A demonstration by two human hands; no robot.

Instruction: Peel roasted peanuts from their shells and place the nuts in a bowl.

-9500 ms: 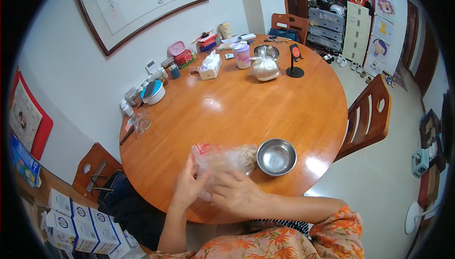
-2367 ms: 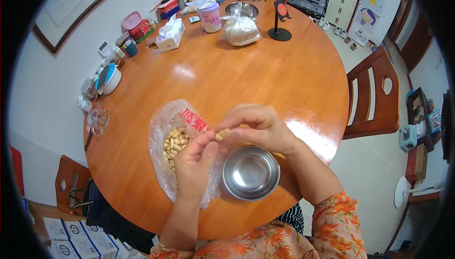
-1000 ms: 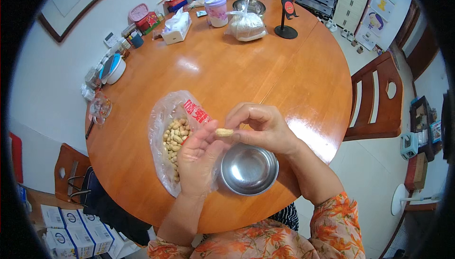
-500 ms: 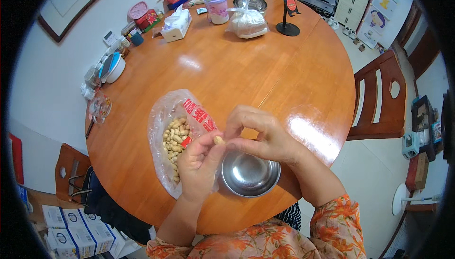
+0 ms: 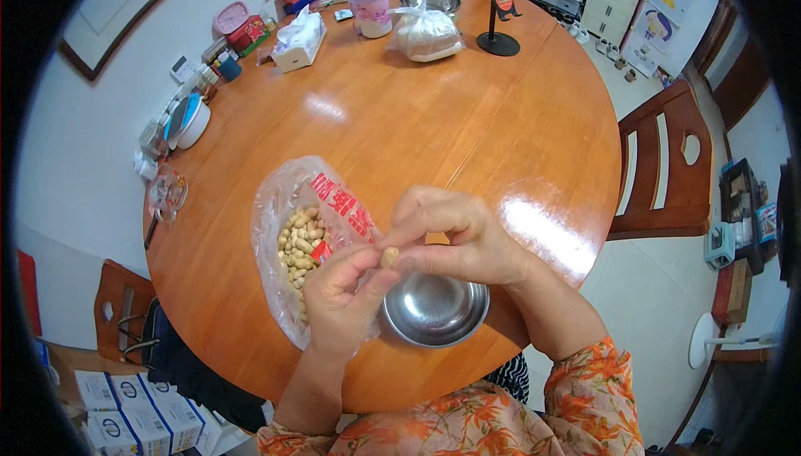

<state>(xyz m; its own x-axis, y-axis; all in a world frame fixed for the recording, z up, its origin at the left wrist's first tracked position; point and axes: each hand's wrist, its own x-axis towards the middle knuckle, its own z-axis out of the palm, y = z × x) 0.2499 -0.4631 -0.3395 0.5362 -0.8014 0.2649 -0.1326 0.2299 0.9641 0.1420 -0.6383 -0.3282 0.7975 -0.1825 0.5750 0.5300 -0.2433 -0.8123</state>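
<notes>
Between my two hands is an unshelled peanut [image 5: 390,257], held at the fingertips. My left hand [image 5: 344,291] pinches it from the left with thumb and index finger. From the right, the thumb and fingers of my right hand [image 5: 455,235] close on it too. A clear plastic bag [image 5: 269,206] with red print lies to the left, its mouth showing many peanuts in their shells [image 5: 296,243]. Below my hands stands a shiny steel bowl [image 5: 436,310]; its visible inside shows no contents, and my hands cover part of its far rim.
At the far side of the round wooden table [image 5: 367,131] are a tissue box [image 5: 299,43], a purple-lidded canister [image 5: 370,10], a tied plastic bag [image 5: 425,32] and a black phone stand [image 5: 498,39]. Jars line the left edge. A wooden chair [image 5: 667,164] stands at the right.
The right fingers have closed in on the peanut, and both hands now grip it together. The whole view has shifted slightly; the bag and bowl stay in place on the table.
</notes>
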